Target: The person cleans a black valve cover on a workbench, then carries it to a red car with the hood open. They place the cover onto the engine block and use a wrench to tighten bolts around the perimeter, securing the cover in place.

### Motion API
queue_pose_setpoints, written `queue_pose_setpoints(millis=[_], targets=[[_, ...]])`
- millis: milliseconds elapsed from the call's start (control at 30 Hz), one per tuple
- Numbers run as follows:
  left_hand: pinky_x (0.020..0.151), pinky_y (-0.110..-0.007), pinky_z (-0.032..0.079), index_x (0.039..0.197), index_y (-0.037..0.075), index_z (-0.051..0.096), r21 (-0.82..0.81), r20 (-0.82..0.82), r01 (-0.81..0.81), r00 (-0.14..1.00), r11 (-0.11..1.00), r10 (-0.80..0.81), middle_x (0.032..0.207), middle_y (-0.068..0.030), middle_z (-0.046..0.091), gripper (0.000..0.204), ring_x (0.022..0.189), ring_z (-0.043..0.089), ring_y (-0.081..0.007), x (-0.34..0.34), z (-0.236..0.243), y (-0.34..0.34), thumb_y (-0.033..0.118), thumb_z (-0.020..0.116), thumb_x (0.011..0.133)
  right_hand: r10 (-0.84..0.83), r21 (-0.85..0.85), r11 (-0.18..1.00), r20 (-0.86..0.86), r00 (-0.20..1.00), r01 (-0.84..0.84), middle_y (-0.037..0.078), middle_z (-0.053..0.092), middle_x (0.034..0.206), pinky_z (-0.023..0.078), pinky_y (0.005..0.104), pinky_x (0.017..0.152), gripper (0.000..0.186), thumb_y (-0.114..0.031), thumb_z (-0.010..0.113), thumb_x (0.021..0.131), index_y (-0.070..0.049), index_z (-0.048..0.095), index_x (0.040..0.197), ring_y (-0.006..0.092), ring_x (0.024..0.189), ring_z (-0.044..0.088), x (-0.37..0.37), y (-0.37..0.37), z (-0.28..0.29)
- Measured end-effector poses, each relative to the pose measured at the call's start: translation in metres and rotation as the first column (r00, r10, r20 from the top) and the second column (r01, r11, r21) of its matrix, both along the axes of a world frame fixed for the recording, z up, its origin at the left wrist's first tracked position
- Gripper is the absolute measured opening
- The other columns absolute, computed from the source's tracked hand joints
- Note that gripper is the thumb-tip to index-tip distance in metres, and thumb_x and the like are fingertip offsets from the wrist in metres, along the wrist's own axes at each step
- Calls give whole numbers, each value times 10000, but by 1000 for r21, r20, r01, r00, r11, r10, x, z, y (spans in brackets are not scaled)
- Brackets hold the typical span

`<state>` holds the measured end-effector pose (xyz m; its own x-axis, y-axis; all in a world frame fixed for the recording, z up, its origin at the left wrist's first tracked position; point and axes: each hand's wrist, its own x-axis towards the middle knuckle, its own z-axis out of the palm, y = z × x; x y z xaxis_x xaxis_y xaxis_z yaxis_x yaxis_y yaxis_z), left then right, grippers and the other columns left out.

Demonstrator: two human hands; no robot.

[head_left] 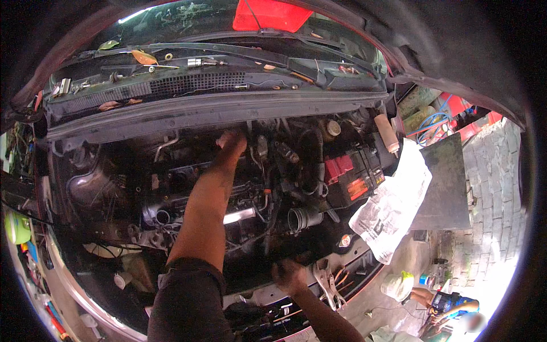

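My left arm stretches across the engine (188,174), and my left hand (231,140) is down at the rear of the bay, below the cowl. Its fingers are lost in shadow, so any grip is hidden. Close to the front crossmember (268,295) is my right hand (289,276), dark and smeared, its fingers unclear. Just right of it lie locking pliers (326,284) and orange-handled pliers (341,278). An open ribbed air hose (298,219) sits between the hands, and a round metal cap (345,240) rests farther right.
A battery (354,178) with a red cover stands at the right, beside a printed paper sheet (393,199) draped over the fender. A socket tool (199,62), leaves and small parts lie along the cowl (194,82). The raised hood arches overhead. Another person (456,308) sits at lower right.
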<state>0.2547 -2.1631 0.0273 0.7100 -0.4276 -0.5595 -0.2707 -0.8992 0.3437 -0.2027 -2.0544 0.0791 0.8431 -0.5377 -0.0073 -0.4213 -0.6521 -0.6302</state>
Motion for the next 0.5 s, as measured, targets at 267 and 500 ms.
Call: queue_pose_setpoints(millis=[267, 500], targets=[[1022, -725, 311, 1476, 159, 455, 257, 129, 154, 973, 954, -192, 1533, -161, 405, 531, 1385, 414, -393, -15, 28, 2, 356, 512, 986, 22, 19, 1000, -58, 998, -21, 178, 615, 690, 501, 464, 549, 204, -213, 663, 862, -60, 608, 738, 394, 620, 620, 2, -1, 4], [996, -728, 332, 1434, 170, 513, -218, 260, 129, 963, 968, -70, 1467, -131, 497, 523, 1318, 487, -397, -9, -5, 10, 382, 524, 957, 28, 9, 1000, -142, 989, -27, 174, 627, 716, 504, 471, 576, 153, -196, 651, 863, -63, 641, 787, 388, 646, 628, 6, 1, 7]])
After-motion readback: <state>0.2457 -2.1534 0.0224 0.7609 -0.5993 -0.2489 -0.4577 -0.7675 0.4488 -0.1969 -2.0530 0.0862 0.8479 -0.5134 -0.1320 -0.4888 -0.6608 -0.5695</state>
